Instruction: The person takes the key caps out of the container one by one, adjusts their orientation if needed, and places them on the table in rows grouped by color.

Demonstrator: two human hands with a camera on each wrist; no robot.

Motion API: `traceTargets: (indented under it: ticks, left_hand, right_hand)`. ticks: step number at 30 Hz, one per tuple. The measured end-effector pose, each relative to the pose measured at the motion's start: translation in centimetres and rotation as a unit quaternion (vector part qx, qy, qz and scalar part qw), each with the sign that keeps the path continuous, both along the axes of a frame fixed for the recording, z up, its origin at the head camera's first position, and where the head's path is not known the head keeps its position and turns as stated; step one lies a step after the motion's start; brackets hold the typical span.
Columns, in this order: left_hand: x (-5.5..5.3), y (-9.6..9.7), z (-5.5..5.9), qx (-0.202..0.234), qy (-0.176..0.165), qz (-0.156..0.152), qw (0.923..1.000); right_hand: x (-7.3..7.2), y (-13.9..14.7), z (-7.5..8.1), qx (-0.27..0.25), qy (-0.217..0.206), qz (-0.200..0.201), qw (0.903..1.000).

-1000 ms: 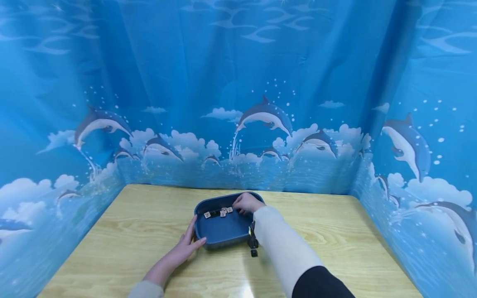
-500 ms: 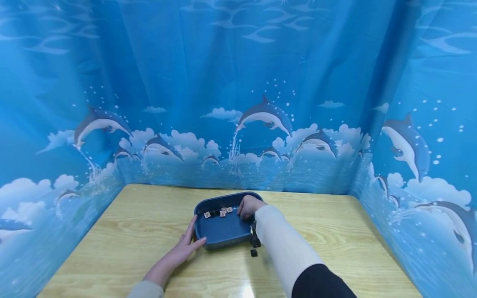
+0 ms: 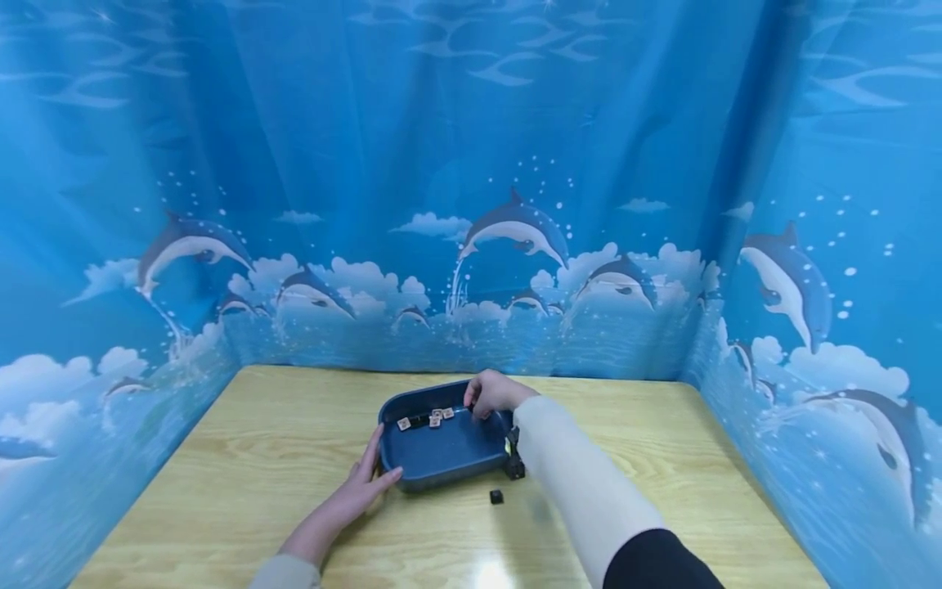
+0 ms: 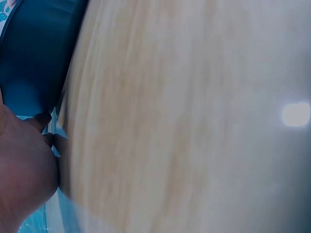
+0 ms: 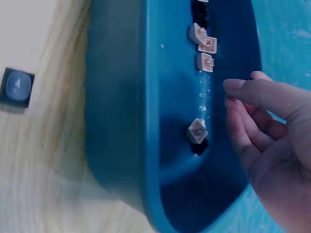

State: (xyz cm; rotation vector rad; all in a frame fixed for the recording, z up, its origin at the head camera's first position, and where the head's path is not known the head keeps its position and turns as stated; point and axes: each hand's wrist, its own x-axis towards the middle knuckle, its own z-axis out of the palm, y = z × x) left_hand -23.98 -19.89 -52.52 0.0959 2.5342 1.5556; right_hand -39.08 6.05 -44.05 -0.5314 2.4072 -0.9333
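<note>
A deep blue tray (image 3: 449,483) sits on the table, with several pale pink keycaps (image 3: 436,422) along its far side and black keycaps (image 3: 419,421) among them. My left hand (image 3: 359,491) lies at its near left corner, straight fingers along the left wall and thumb on the front rim. Over the tray's right part, my right hand (image 3: 495,393) pinches a small black keycap (image 5: 251,78) between thumb and fingers, mostly hidden by them. Below it in the right wrist view, one pale keycap (image 5: 197,131) lies beside a black one (image 5: 198,147) on the tray floor.
One black keycap (image 3: 496,496) lies on the wooden table (image 3: 625,458) in front of the tray. A blue curtain (image 3: 412,164) printed with dolphins hangs behind and at both sides. A black wrist camera (image 3: 514,466) is worn on the right wrist, close by the tray's right end.
My right hand has come up from the tray floor, now pinching the small black keycap above the tray. The left hand keeps its place on the tray; the head view has shifted slightly.
</note>
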Motion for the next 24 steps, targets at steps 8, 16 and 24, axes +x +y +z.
traceTargets:
  ticks: [8, 16, 24]
  left_hand:
    - [0.0, 0.1, 0.0, -0.006, -0.005, 0.002, 1.0]
    - [0.1, 0.1, -0.1, -0.003, -0.007, 0.003, 1.0]
    - [-0.2, 0.1, 0.0, -0.006, -0.011, -0.003, 0.9999]
  right_hand:
    - [0.9, 1.6, 0.8, -0.043, 0.011, 0.016, 0.9989]
    - [2.3, 3.8, 1.3, -0.062, 0.031, 0.04, 0.9968]
    - [4.4, 5.9, 0.8, -0.105, 0.027, 0.046, 0.993]
